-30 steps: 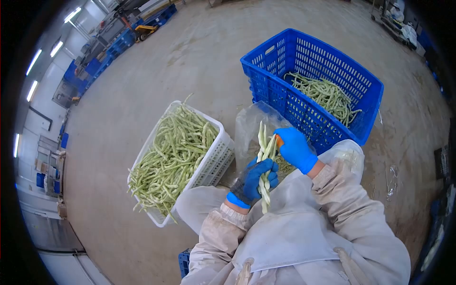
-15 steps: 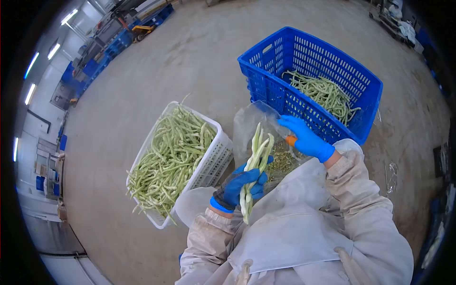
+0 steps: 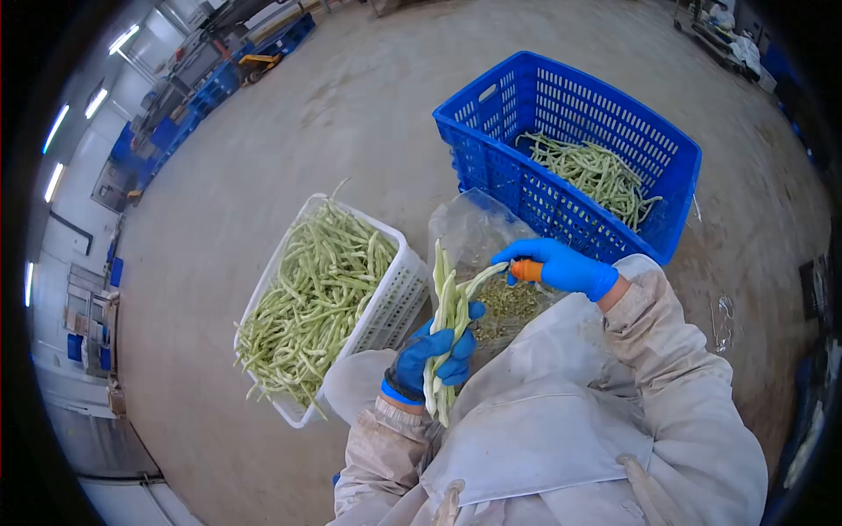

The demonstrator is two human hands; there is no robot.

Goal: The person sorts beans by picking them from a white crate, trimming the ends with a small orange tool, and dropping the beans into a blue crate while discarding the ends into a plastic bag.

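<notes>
Clasping a bunch of pale green beans [image 3: 445,320] in the left hand [image 3: 431,358], with blue-gloved fingers curled round the middle and both ends sticking out above and below. Pinching the tip of one bean [image 3: 481,280] between finger and thumb of the right hand [image 3: 566,265], also gloved in blue, just above and to the right of the left hand. Leaning out sideways from the top of the bunch, toward the right fingertips. Showing bright at the right thumb, an orange piece [image 3: 527,270]; cannot tell whether worn or held.

Just below and behind the right hand, small green bits [image 3: 513,301] beside a crumpled clear plastic bag [image 3: 478,223]; cannot tell if lying inside or on top. To the left of both hands, on the floor [image 3: 202,307], a white basket [image 3: 407,287] heaped with loose beans [image 3: 316,294], some poking over the rim. Beyond the right hand, a larger blue crate [image 3: 677,195] with slotted walls, holding a smaller pile of beans [image 3: 596,175]. Nearer than the hands, a whitish apron [image 3: 544,443] and stained, pale sleeves [image 3: 675,368] reaching up to both wrists.
</notes>
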